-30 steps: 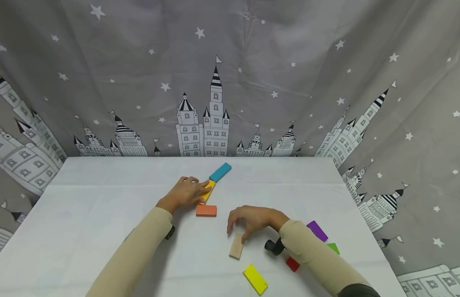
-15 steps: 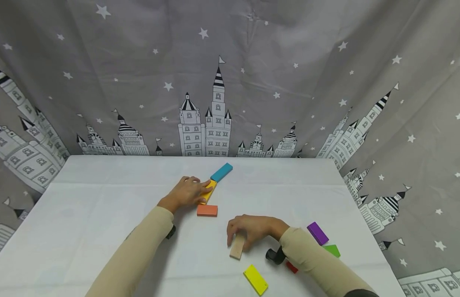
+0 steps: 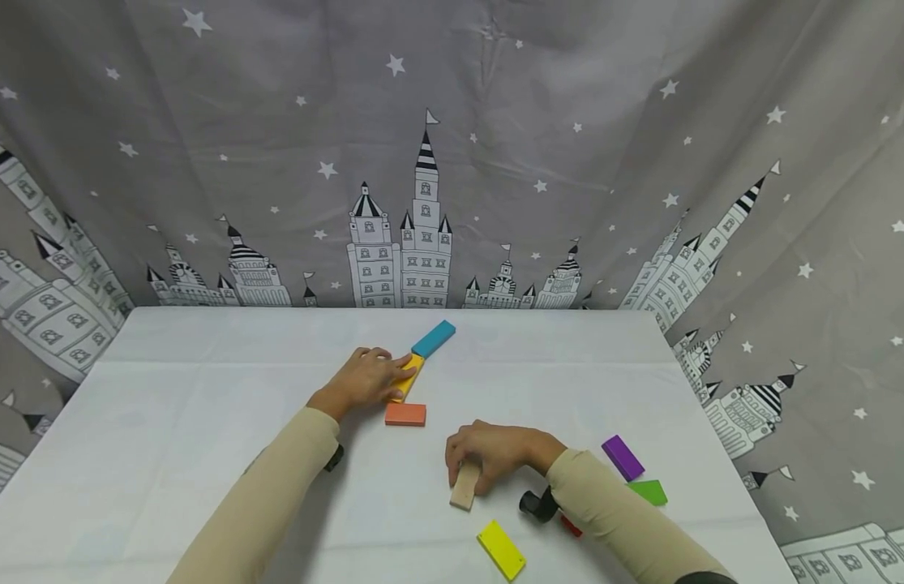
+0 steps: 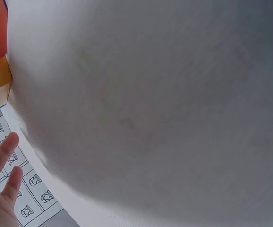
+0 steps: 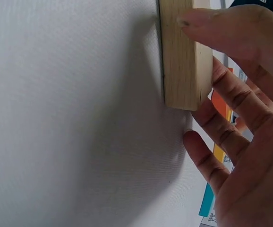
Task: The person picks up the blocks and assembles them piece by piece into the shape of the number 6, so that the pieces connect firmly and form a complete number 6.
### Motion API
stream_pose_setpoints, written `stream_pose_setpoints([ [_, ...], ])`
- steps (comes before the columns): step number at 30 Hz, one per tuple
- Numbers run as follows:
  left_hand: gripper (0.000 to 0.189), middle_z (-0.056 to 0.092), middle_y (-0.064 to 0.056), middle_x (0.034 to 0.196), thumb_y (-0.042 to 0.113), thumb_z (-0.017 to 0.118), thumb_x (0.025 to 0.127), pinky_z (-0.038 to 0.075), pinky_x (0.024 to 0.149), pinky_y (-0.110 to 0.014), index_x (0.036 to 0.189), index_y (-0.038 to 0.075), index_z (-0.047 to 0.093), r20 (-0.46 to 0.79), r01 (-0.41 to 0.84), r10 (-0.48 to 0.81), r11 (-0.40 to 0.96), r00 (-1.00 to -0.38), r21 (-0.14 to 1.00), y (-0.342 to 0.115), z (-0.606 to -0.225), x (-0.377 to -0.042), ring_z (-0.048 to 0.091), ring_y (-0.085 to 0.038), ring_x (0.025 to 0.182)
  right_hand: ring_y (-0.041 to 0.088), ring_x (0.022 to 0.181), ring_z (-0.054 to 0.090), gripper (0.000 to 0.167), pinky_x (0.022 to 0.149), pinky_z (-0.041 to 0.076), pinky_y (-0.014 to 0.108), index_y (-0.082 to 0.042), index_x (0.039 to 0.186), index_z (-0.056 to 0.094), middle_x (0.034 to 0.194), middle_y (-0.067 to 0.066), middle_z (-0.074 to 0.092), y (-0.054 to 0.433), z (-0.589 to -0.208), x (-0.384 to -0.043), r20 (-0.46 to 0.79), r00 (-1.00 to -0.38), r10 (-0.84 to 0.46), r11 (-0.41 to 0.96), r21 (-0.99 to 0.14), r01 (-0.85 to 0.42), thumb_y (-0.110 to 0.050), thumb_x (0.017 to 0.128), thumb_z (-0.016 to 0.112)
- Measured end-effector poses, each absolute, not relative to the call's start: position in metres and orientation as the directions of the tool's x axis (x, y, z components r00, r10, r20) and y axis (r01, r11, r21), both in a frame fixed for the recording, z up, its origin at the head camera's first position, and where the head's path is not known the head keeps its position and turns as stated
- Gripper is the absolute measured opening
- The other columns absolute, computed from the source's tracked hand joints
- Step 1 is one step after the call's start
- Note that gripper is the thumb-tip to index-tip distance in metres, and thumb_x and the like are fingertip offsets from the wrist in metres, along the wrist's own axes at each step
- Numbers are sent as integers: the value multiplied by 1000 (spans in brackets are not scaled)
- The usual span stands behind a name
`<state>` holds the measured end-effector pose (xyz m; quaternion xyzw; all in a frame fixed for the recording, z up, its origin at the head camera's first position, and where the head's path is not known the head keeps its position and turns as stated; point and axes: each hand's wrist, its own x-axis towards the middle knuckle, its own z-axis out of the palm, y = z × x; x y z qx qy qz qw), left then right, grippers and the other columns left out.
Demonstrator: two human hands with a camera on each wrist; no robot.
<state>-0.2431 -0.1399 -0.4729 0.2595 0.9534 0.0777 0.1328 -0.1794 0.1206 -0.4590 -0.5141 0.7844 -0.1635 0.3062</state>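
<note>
My right hand [image 3: 491, 454] pinches a plain wooden block [image 3: 462, 491] low over the white table. In the right wrist view the thumb lies on one face of that wooden block [image 5: 179, 61], with fingers behind it. My left hand [image 3: 367, 380] holds an amber-yellow block [image 3: 410, 380] between thumb and fingers; two other fingers [image 4: 4, 153] stick out in the left wrist view. A blue block [image 3: 433, 338] touches the amber block's far end, angled away to the right. An orange block [image 3: 405, 415] lies crosswise at its near end.
A bright yellow block [image 3: 502, 550] lies at the front. Purple [image 3: 623, 458] and green [image 3: 649, 491] blocks lie to the right, and a red block [image 3: 571, 526] is partly hidden by my right forearm. A grey castle-print curtain [image 3: 539, 146] hangs behind the table [image 3: 189, 422].
My right hand has come down toward me over the wooden block, and its fingers have closed around it. The left hand stays on the amber block. The head view shifts slightly.
</note>
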Motion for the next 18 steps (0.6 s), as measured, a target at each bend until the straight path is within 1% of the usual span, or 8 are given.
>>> stream_pose_setpoints([
  [9, 55, 39, 1, 151, 38, 65, 89, 26, 109, -55, 140, 21, 50, -191, 490, 527, 846, -828, 209, -141, -475, -243, 41, -32, 131, -2, 102, 46, 28, 95, 33, 21, -23, 100, 73, 102, -19, 58, 123, -462, -179, -302, -315, -900, 435, -566, -700, -8, 77, 78],
  [13, 55, 41, 0, 150, 37, 66, 89, 27, 109, -55, 140, 21, 51, -185, 495, 532, 842, -826, 214, -140, -475, -243, 40, -32, 131, -2, 100, 47, 27, 96, 33, 22, -24, 100, 73, 100, -20, 59, 125, -463, -179, -309, -344, -887, 462, -562, -686, -9, 77, 78],
  [18, 55, 42, -1, 150, 35, 66, 89, 27, 109, -55, 140, 20, 51, -181, 493, 531, 842, -828, 218, -140, -474, -242, 40, -32, 132, -1, 94, 48, 26, 95, 35, 23, -24, 99, 72, 98, -19, 59, 126, -466, -180, -302, -391, -870, 493, -572, -655, -11, 78, 79],
])
